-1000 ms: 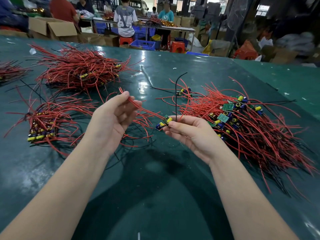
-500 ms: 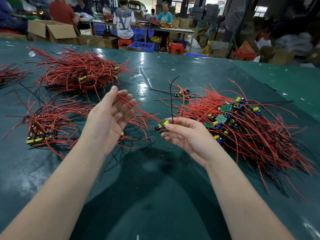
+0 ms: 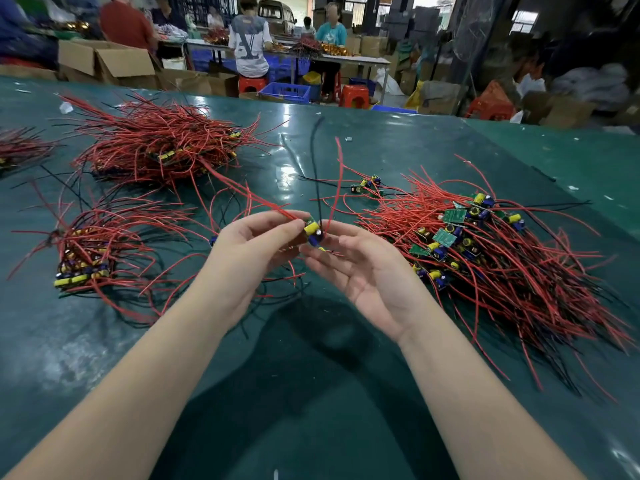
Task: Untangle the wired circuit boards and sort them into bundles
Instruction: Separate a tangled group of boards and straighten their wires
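Note:
Between my two hands hangs a small circuit board (image 3: 313,232) with yellow and blue parts, trailing red wires and one black wire that sticks upward. My left hand (image 3: 249,254) pinches the board and its red wires at the fingertips. My right hand (image 3: 367,268) is palm up, its fingers meeting the board from the right. A large tangled pile of boards (image 3: 485,258) with red wires lies to the right. A sorted bundle (image 3: 86,254) lies at the left, and a bigger red heap (image 3: 159,147) behind it.
A loose board (image 3: 367,185) lies on the green table (image 3: 311,393) beyond my hands. Another wire bundle (image 3: 17,150) shows at the far left edge. Past the table's far edge are cardboard boxes (image 3: 104,64), stools, crates and several seated people.
My hands have come together and lifted. The board that the right hand held alone is now also pinched by the left hand, and its black wire points upward.

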The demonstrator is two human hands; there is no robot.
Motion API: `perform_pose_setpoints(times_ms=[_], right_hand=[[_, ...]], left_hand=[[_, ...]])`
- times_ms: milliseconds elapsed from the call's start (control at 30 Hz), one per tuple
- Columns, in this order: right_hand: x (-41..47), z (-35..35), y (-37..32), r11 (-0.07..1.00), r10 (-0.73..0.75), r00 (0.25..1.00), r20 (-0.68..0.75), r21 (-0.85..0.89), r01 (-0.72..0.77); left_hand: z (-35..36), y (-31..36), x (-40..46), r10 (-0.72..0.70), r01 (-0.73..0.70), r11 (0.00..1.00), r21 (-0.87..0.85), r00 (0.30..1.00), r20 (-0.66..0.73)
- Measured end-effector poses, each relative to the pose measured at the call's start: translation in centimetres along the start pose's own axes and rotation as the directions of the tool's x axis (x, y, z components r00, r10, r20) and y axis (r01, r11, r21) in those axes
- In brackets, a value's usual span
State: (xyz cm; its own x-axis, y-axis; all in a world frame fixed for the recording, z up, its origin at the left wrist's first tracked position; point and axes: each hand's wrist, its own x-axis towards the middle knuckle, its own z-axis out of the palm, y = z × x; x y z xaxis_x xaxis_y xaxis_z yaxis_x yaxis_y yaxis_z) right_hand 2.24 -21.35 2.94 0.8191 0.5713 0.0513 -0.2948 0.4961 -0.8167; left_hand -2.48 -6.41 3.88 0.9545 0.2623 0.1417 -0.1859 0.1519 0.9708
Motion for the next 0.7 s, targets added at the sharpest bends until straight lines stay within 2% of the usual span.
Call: perform_pose_setpoints(times_ms=[100,167,300,433,567,700], right_hand=[[-0.13,0.19,0.25,0.999,0.047,0.999,-0.01,0.012,-0.047],[-0.3,0.16,0.35,0.997,0.081,0.996,0.039,0.011,-0.081],[-0.38,-0.14,0.14,0.992,0.105,0.99,0.093,-0.075,-0.099],[-0.3,-0.4,0.08,0.981,0.014,0.997,0.075,-0.193,0.001],[-0.39,-0.47,-0.19,0.912,-0.136,0.99,0.049,-0.384,0.144],[-0.19,-0.6,-0.14,0.915,-0.191,0.982,-0.004,-0.362,0.176]], left_hand=[[0.06,-0.11,-0.21,0.033,-0.035,0.998,0.047,0.998,0.056],[0.11,-0.18,-0.25,0.027,-0.033,0.998,0.056,0.995,0.091],[0.11,-0.08,-0.24,0.011,-0.017,0.999,0.05,0.992,0.122],[0.48,-0.21,-0.25,-0.005,0.003,1.0,0.014,0.99,0.138],[0.67,0.12,-0.34,-0.14,0.152,0.986,-0.065,0.978,0.156],[0.6,0.05,-0.45,-0.24,0.259,0.963,-0.071,0.948,0.211]])
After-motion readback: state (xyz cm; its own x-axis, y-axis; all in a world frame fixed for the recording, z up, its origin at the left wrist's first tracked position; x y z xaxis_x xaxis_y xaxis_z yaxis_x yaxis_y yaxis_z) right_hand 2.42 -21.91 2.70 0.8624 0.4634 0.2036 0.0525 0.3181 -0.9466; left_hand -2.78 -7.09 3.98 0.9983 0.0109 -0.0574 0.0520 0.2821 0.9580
